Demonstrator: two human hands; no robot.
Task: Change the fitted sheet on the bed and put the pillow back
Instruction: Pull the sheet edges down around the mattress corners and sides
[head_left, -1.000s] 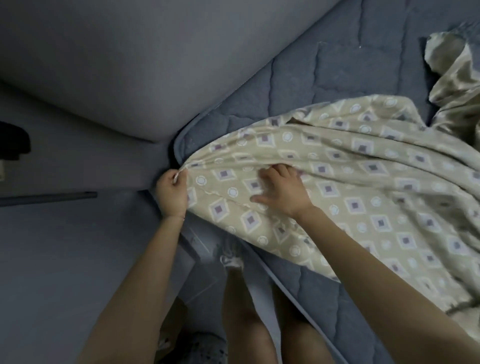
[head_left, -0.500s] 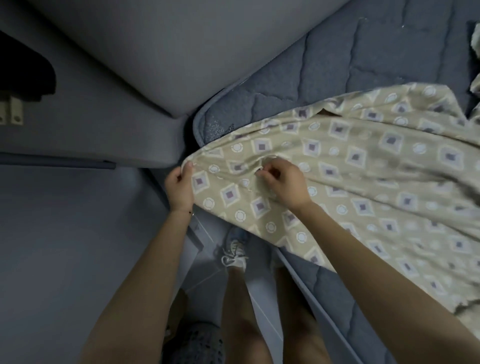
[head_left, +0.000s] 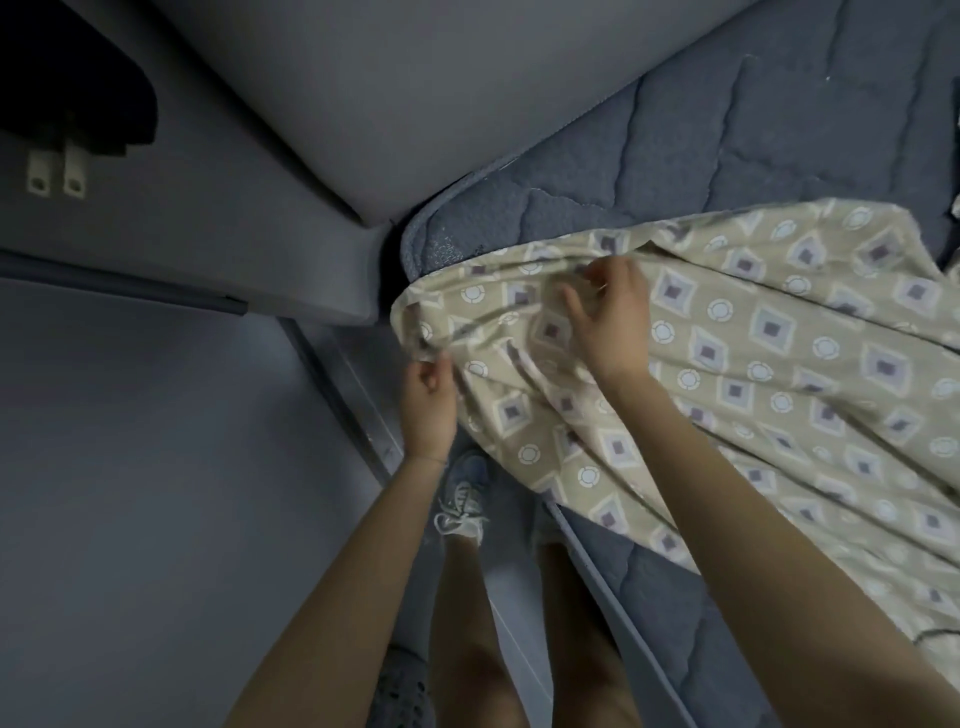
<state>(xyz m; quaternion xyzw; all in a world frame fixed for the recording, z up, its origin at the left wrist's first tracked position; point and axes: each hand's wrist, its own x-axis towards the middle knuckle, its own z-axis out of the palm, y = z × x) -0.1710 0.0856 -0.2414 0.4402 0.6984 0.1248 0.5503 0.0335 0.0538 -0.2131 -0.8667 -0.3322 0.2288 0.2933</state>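
A beige fitted sheet (head_left: 753, 364) with a diamond and circle print lies loose over the blue quilted mattress (head_left: 701, 156), reaching toward its near corner. My left hand (head_left: 428, 405) grips the sheet's edge beside the mattress corner, off the side of the bed. My right hand (head_left: 610, 317) lies on top of the sheet near the corner, fingers slightly spread and blurred, pinching a fold of fabric near the sheet's upper edge. The mattress corner itself (head_left: 447, 234) shows bare above the sheet.
A grey padded headboard (head_left: 415, 104) runs diagonally behind the mattress, with a grey wall panel (head_left: 234, 249) to the left. My legs and a pale sneaker (head_left: 465, 499) stand on the floor between the bed and the wall. A dark object (head_left: 72, 83) hangs at the upper left.
The sheet's corner has been drawn closer to the mattress corner. My left hand dropped lower along the edge. My right hand moved up and right, fingers now more spread.
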